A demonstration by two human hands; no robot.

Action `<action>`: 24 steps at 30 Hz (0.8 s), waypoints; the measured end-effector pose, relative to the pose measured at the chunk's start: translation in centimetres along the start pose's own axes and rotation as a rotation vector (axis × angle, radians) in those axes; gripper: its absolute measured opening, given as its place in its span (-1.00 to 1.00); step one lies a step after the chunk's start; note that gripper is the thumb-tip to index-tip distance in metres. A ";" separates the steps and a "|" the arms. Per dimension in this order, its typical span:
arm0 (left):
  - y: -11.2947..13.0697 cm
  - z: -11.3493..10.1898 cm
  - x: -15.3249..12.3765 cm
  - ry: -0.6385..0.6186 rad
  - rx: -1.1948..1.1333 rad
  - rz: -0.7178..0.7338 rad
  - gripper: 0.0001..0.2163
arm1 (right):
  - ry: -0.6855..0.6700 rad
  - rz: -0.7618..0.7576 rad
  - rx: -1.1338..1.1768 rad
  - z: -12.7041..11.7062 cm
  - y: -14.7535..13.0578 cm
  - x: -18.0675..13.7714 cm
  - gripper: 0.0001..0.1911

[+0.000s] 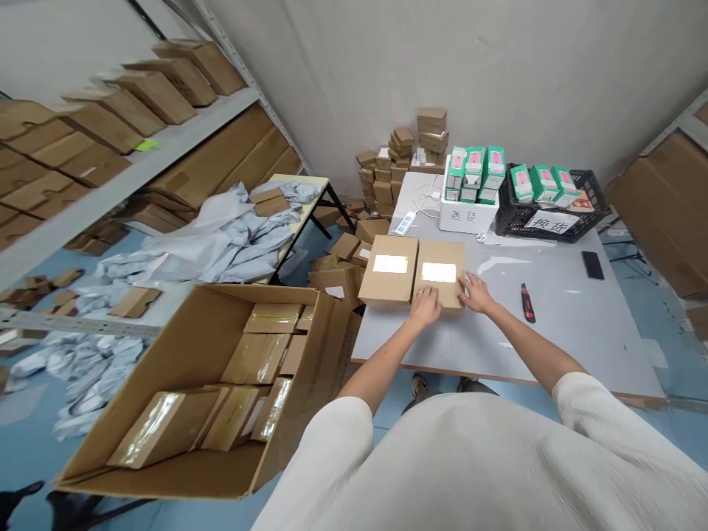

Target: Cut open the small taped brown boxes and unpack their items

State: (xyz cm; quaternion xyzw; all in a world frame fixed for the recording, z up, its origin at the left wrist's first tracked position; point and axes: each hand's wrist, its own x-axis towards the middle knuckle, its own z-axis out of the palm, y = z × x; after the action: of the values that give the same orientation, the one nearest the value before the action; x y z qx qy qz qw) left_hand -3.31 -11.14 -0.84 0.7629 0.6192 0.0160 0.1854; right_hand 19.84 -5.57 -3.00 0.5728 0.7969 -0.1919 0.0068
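Along left: loaded shelving (pixel 128 181). Ahead: grey table (pixel 580 324). Between the two: big open carton (pixel 308 372), part-filled with taped parcels (pixel 243 358). Toward table's far side: black crate (pixel 509 220), then white bin (pixel 484 221), both with green boxes (pixel 473 166). On table's left half: left box (pixel 387 287) and right box (pixel 442 254), labelled, side by side, just short of the bin. Left hand (pixel 425 306) at right box's near edge, with bent fingers, grip impossible to tell. Right hand (pixel 476 291) at its right side, with fingers apart. Farther right: phone (pixel 592 265); closer in, box cutter (pixel 527 304).

2 brown cartons (pixel 386 286) with white labels (pixel 390 263), red-and-black cutter (pixel 527 303), pale grey tabletop (pixel 580 324), green-and-pink boxes (pixel 474 167)
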 end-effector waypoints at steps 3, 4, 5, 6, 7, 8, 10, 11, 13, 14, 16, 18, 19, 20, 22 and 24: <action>0.7 0.1 0.8 -0.035 0.043 -0.041 -0.43 | -0.010 -0.038 0.013 -1.0 1.2 3.2 -0.28; 0.8 0.2 1.0 -0.041 0.058 -0.052 -0.39 | -0.014 -0.044 0.015 -1.4 1.5 4.4 -0.27; 1.0 0.2 1.0 -0.041 0.068 -0.063 -0.38 | -0.023 -0.054 0.013 -1.8 1.7 5.7 -0.27; 1.1 0.3 1.0 -0.038 0.074 -0.074 -0.38 | -0.033 -0.065 0.009 -2.2 1.9 7.0 -0.25; 1.1 0.3 1.0 -0.032 0.076 -0.086 -0.38 | -0.041 -0.074 0.004 -2.7 2.1 8.2 -0.25; 1.2 0.4 0.9 -0.027 0.072 -0.097 -0.38 | -0.052 -0.085 -0.002 -3.0 2.2 9.5 -0.24; 1.3 0.5 0.7 -0.022 0.052 -0.117 -0.37 | -0.083 -0.111 -0.021 -3.7 2.2 11.7 -0.21; 1.3 0.6 0.6 -0.019 0.039 -0.127 -0.35 | -0.092 -0.122 -0.032 -3.9 2.2 12.6 -0.20; 1.4 0.8 0.4 -0.015 0.019 -0.146 -0.33 | -0.100 -0.146 -0.050 -4.1 2.1 14.2 -0.20; 1.4 0.9 0.4 -0.015 0.017 -0.154 -0.33 | -0.106 -0.151 -0.057 -4.2 2.1 14.9 -0.19; 1.4 1.1 0.4 -0.015 0.025 -0.164 -0.32 | -0.129 -0.148 -0.062 -4.1 2.1 15.9 -0.14; 1.4 1.2 0.4 -0.016 0.033 -0.162 -0.33 | -0.160 -0.143 -0.050 -4.0 2.3 16.7 -0.07; 1.4 1.3 0.4 -0.016 0.034 -0.158 -0.34 | -0.175 -0.144 -0.039 -4.0 2.5 16.9 -0.05; 1.3 1.3 0.4 -0.017 0.032 -0.151 -0.35 | -0.185 -0.147 -0.028 -4.0 2.7 17.1 -0.03; 1.2 1.3 0.3 -0.021 0.032 -0.133 -0.37 | -0.188 -0.148 -0.011 -4.1 3.2 17.0 0.00; 1.1 1.3 0.3 -0.027 0.038 -0.107 -0.38 | -0.177 -0.128 -0.009 -4.3 3.7 16.6 0.02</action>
State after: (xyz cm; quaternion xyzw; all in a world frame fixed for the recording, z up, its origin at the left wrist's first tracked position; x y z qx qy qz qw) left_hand -1.87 -11.36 -1.80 0.7323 0.6566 -0.0159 0.1800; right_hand 18.38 11.87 -3.95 0.5015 0.8290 -0.2383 0.0672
